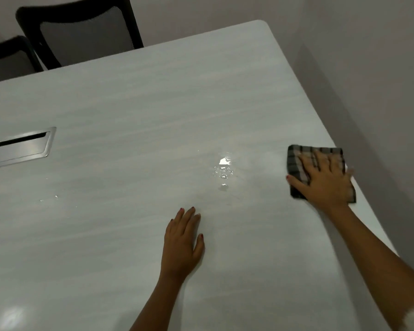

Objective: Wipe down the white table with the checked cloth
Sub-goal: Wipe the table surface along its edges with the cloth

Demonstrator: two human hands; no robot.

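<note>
- Metal cable hatch (19, 145) sits sunk in the white table (129, 91) at far left; keep water out of its slot.
- Left hand (182, 244) lies flat, fingers straight, holding nothing, a steady brace.
- Puddle (224, 169) glistens just beyond it, unwiped.
- Checked cloth (294, 163) lies near the right edge under the right hand (325, 180), fingers spread, pressing; sweeping leftward through the puddle in overlapping passes looks best.

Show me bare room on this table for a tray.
Free: the far stretch between cable hatch and chairs; the near-left area below the hatch, bar droplets. Crowded: puddle, left hand near it, right hand on checked cloth at the right edge.
</note>
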